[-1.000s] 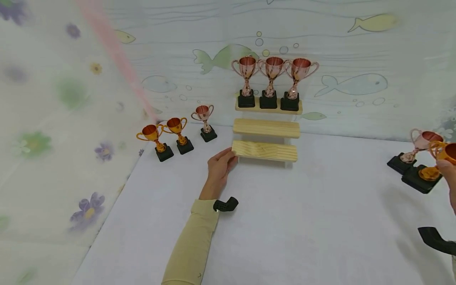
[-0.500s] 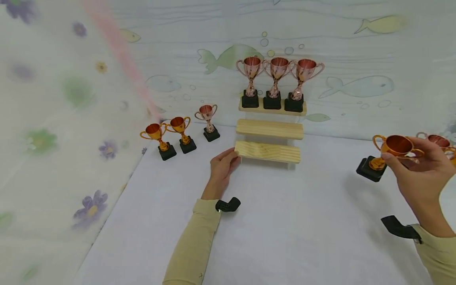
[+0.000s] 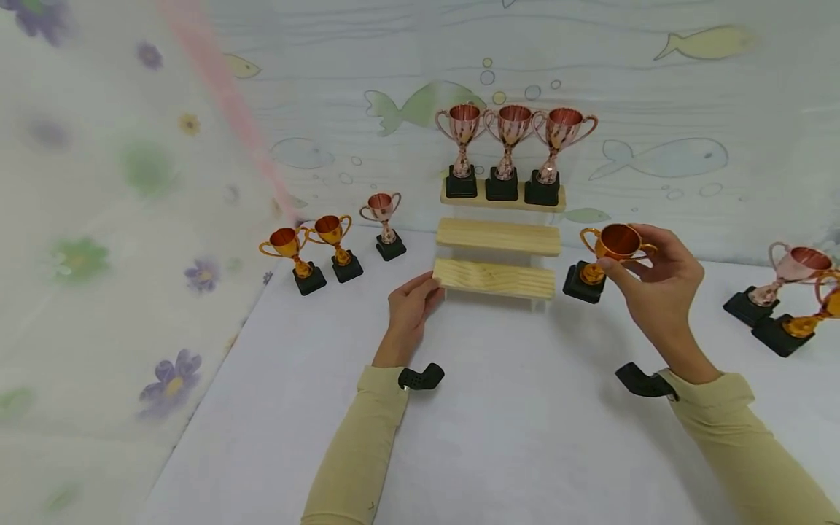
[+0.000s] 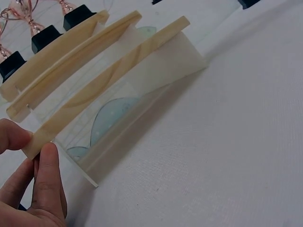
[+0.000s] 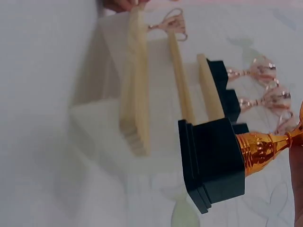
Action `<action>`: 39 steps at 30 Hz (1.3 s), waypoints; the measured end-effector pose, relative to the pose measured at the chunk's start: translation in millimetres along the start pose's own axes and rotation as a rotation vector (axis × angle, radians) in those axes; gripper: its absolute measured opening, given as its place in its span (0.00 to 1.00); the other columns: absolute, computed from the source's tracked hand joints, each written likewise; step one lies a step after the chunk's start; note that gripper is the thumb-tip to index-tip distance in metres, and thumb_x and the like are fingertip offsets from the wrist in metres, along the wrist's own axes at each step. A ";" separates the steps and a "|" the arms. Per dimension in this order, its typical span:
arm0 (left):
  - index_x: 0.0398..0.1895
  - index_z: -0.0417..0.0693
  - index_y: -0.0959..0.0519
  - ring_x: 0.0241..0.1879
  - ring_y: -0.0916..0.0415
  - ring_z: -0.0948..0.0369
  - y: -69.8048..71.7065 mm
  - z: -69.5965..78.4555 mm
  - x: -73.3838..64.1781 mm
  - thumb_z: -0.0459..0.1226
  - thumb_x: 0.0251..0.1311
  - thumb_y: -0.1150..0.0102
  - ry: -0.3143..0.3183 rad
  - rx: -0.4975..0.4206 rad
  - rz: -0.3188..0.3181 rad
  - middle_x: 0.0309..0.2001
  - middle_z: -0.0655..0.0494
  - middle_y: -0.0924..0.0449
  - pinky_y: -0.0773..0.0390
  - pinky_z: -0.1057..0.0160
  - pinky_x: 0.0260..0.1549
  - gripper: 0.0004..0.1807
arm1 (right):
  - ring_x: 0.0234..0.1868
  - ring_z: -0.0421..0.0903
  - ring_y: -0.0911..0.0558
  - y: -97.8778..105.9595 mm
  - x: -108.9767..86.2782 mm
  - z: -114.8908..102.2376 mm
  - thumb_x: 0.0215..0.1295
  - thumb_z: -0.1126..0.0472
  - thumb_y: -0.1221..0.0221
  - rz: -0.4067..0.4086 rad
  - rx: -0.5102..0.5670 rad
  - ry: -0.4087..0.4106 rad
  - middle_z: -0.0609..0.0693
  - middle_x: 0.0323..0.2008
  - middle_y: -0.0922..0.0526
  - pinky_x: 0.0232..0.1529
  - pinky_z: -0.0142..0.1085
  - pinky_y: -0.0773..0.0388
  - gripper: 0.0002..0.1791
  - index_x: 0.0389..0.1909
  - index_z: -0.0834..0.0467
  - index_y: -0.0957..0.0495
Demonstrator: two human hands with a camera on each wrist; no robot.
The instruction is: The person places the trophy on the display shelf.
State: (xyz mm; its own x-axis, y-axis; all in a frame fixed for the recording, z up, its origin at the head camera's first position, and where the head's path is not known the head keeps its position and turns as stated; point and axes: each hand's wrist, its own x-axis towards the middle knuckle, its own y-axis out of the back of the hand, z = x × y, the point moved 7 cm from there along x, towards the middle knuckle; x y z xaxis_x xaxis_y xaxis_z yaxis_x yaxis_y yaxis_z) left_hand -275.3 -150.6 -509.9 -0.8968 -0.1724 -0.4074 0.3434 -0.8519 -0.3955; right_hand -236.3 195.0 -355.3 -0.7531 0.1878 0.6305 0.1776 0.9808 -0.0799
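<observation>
My left hand (image 3: pixel 408 313) pinches the left end of the lowest board of a three-tier wooden display shelf (image 3: pixel 494 277), thumb above and fingers below in the left wrist view. Just right of the shelf, my right hand (image 3: pixel 663 295) holds a gold trophy cup (image 3: pixel 618 242) by its cup, a little tilted. Its black base (image 5: pixel 213 163) hangs in the air near the boards in the right wrist view. Three rose-gold trophies (image 3: pixel 505 149) stand side by side on the top board. The middle board (image 3: pixel 499 237) and lowest board carry nothing.
Left of the shelf stand two gold trophies (image 3: pixel 331 237) and one rose-gold trophy (image 3: pixel 383 219). At the far right are a rose-gold trophy (image 3: pixel 797 266) and a gold trophy (image 3: pixel 803 324), cut by the edge. A patterned curtain backs the white table (image 3: pixel 499 423).
My right hand has carried the gold trophy leftward from the far right group to beside the shelf. My left hand has stayed on the lowest board.
</observation>
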 end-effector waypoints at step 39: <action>0.55 0.32 0.18 0.40 0.15 0.60 -1.1 1.6 0.2 0.25 0.62 0.36 -0.028 -0.010 0.002 0.52 0.40 0.17 0.14 0.67 0.44 0.17 | 0.41 0.39 0.17 -159.7 62.1 38.0 0.61 0.76 0.34 -0.212 0.003 -0.054 0.40 0.43 0.17 0.37 0.26 0.16 0.22 0.57 0.72 0.24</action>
State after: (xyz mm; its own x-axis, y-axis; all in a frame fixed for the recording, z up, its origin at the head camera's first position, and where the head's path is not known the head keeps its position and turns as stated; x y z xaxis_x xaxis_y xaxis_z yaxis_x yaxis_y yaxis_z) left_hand -276.3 -150.4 -508.2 -0.9036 -0.1880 -0.3850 0.3477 -0.8467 -0.4027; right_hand -335.5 52.0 -332.8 -0.8061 -0.0199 0.5914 0.0100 0.9988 0.0471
